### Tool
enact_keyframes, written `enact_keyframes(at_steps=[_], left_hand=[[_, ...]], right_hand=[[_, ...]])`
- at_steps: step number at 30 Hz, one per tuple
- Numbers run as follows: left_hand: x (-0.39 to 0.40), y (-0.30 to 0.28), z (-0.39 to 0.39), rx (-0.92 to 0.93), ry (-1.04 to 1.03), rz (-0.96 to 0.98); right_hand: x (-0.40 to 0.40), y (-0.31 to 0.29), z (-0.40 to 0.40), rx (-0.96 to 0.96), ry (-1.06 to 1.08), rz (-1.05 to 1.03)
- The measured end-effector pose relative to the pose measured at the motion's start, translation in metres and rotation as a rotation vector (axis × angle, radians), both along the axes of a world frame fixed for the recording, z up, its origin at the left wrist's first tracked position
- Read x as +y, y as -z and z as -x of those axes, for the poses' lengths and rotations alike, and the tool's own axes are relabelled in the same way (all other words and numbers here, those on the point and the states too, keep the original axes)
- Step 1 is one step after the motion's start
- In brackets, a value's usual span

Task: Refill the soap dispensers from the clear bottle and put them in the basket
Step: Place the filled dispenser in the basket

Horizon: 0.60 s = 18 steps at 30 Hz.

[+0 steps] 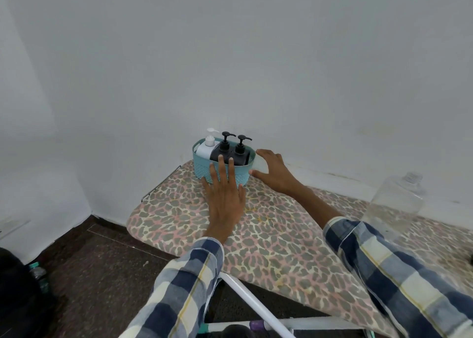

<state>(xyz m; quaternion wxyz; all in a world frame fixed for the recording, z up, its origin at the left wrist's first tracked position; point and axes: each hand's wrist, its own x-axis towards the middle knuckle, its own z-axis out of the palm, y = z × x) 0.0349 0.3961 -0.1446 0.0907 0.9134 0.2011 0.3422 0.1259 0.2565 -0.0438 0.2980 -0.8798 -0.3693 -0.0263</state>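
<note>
dispenser [240, 153] bases hidden in basket [204, 168]; ironing board [281, 235] cut off right.

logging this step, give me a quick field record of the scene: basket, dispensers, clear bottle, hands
basket: teal, on the patterned ironing board, near the wall
dispensers: one white, two black, all upright in the basket
clear bottle: uncapped, upright on the board, far right, looks empty
left hand: flat, fingers against the basket's front
right hand: open, at the basket's right end

A leopard-print ironing board [268, 235] carries a teal basket [204, 170] touching the left hand's [225, 196] fingertips, and a clear bottle [394, 204] well right of the right hand [275, 171].
</note>
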Motion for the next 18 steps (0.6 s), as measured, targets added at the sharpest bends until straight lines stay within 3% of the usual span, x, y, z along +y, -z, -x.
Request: enact_keyframes(at_steps=[5, 13, 18], left_hand=[[-0.042, -0.009, 0.007, 0.017, 0.129, -0.131], [-0.146, -0.028, 0.012, -0.165, 0.418, 0.105], [-0.211, -0.046, 0.002, -0.168, 0.608, 0.196]], right_hand=[[-0.051, 0.007, 0.017, -0.073, 0.017, -0.015], [-0.157, 0.009, 0.052, -0.236, 0.063, -0.125], [-0.234, 0.010, 0.066, -0.338, 0.163, -0.193]])
